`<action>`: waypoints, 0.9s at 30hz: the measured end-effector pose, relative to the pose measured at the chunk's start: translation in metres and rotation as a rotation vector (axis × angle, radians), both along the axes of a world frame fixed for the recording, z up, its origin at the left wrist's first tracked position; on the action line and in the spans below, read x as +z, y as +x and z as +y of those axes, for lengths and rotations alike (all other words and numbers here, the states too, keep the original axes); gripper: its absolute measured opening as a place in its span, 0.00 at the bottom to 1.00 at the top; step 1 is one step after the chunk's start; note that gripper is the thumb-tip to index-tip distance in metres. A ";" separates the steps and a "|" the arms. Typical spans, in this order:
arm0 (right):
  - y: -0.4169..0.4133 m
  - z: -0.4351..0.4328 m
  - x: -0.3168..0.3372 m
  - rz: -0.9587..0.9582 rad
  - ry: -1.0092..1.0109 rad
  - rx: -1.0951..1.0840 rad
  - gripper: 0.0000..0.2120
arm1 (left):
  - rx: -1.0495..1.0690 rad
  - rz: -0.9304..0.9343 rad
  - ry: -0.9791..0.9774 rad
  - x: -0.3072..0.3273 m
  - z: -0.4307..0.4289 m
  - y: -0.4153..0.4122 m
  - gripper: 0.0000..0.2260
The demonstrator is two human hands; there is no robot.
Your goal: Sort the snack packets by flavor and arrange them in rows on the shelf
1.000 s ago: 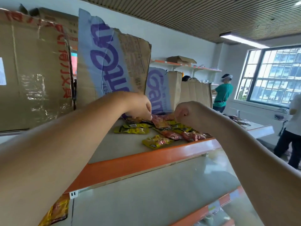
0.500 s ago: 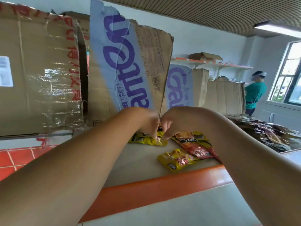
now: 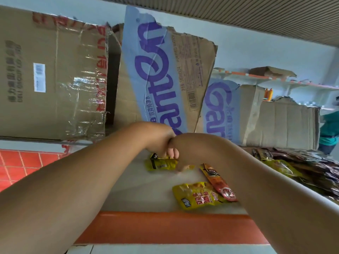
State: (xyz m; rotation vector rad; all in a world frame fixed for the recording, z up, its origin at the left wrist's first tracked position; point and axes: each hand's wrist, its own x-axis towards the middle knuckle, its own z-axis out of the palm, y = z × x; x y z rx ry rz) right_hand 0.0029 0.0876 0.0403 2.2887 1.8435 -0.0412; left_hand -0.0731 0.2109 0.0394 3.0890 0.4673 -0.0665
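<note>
The 2 hands meet knuckle to knuckle over the back of the shelf (image 3: 165, 228), just in front of the cardboard boxes (image 3: 165, 70). The left hand (image 3: 160, 141) curls down, and its grip is narrow on the upper edge of the rear yellow packet (image 3: 161, 165), which lies flat on the shelf board. The right hand (image 3: 183, 149) is bent down at that packet's right end, with a blurred fingertip (image 3: 181, 168) touching it. I cannot tell whether its grip holds anything.

A red packet (image 3: 218, 182) lies slantwise just right of the hands, partly under the right forearm. Its lower end overlaps the front yellow packet (image 3: 196, 196), which lies near the shelf's orange edge. A dark pile (image 3: 315, 167) of more packets lies further right on the shelf. A person in a teal top (image 3: 330, 129) stands at the far right edge.
</note>
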 end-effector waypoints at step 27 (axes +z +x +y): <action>0.016 0.019 -0.008 0.013 0.041 0.127 0.16 | 0.523 0.395 -0.348 0.009 0.023 -0.024 0.34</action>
